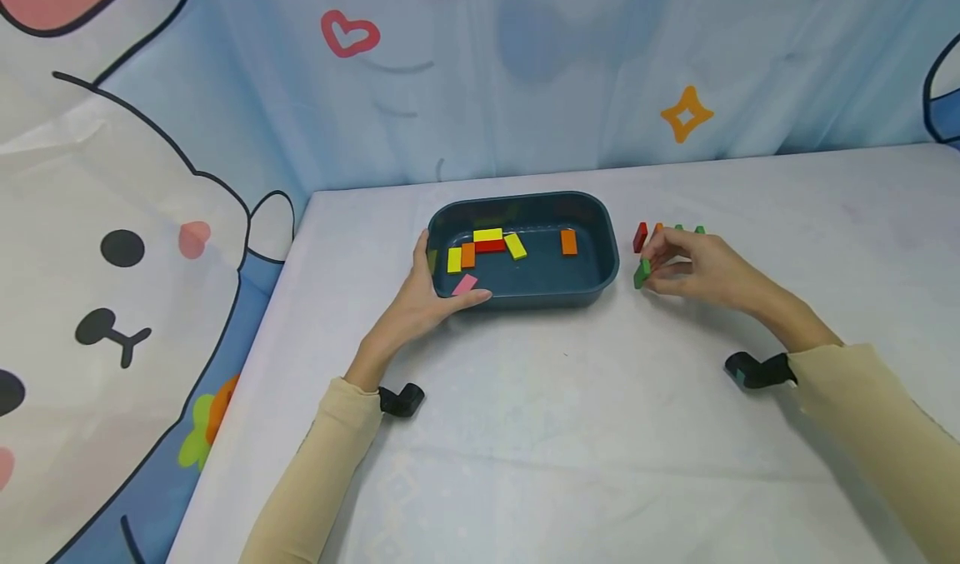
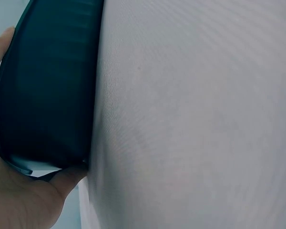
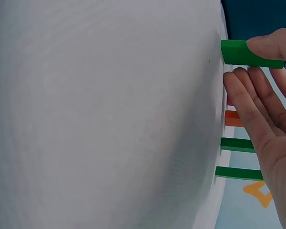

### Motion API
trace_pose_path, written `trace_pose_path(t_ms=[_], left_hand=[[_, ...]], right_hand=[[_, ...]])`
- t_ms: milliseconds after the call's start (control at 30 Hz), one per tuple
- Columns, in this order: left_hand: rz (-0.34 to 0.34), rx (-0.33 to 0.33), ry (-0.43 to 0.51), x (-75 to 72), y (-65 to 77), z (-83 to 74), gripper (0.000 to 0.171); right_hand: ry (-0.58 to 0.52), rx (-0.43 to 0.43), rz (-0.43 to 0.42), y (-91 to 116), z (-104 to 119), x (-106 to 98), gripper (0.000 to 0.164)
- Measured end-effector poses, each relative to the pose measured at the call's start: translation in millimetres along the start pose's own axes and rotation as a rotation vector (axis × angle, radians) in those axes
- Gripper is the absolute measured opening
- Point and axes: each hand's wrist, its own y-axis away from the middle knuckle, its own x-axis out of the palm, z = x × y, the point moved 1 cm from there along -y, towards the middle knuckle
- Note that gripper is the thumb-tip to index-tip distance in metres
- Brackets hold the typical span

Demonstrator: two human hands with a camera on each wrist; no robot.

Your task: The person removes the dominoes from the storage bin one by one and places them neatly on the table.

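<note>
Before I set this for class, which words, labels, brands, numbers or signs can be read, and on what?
None: no word, label, brand or number reads on the dark plastic tray, the held green block or the backdrop.
The backdrop shows only drawings, such as a red heart and an orange four-pointed star.
Any marking on the black right-wrist camera is too small to read.
</note>
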Motion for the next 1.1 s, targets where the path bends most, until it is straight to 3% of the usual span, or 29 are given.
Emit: trace_pose_path(t_ms=[733,1100], left_hand=[[-0.002,0.021,0.010,-0.6,-0.6,-0.9,0.126],[0.002,0.009,0.007,-0.2,-0.4,-1.1,0.128]], right_hand=[[-0.002,0.025,0.024,-3,0,2,0.035],[0.017,0.009,0.022,9,8,-5,0.037]])
